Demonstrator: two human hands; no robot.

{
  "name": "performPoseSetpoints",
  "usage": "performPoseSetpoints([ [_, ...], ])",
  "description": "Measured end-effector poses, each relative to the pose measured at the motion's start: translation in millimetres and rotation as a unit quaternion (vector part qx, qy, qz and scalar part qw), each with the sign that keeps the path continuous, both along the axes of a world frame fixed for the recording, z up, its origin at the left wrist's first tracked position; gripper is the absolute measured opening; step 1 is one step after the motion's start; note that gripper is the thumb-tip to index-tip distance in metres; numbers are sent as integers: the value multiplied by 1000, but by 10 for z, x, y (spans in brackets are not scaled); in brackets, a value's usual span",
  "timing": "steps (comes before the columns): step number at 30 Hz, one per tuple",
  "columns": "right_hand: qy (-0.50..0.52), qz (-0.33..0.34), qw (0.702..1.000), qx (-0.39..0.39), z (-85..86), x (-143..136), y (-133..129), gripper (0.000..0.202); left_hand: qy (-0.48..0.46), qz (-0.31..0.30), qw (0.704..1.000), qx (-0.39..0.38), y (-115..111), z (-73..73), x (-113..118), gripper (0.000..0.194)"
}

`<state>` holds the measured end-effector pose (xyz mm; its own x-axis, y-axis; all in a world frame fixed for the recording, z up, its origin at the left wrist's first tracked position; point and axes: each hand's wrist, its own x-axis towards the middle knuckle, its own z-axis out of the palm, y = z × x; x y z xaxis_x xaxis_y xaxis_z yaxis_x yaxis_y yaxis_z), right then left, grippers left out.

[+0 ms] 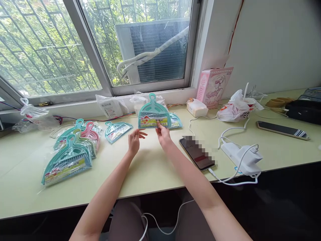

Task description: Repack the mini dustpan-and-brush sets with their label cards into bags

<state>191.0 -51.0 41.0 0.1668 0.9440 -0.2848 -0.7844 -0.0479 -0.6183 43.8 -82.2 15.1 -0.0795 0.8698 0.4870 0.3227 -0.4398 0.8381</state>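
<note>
My right hand (163,133) grips the lower edge of a teal dustpan and brush set (153,112) with its thumb on the front label. The set is upright, its looped handle at the top. My left hand (134,140) is just below the set's left corner, fingers apart and holding nothing. Behind the held set, another teal set (176,121) shows in part. A smaller teal set (117,131) lies to the left. Farther left is a pile of wrapped sets, with a teal one (67,160) in front and a pink one (90,134) behind.
A phone (198,154) lies right of my right arm, near a white power strip (240,157) with cables. Another phone (283,130) is farther right. Along the back stand a tissue pack (197,107), a pink box (214,87) and a white plastic bag (233,108).
</note>
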Motion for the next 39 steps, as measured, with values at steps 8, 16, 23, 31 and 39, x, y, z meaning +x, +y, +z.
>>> performPoseSetpoints([
  [8,33,-5,999,-15,-19,268,170,16,32,70,997,9,5,101,-58,55],
  [16,-20,45,998,32,-125,146,157,24,169,138,976,-2,29,94,-85,40],
  [23,-38,42,998,36,-139,158,162,24,186,138,973,9,41,66,-82,29],
  [31,-23,1,999,23,-103,148,119,24,194,50,980,5,82,32,-143,26],
  [39,37,17,999,25,-37,126,107,21,184,81,977,71,50,103,-204,28],
])
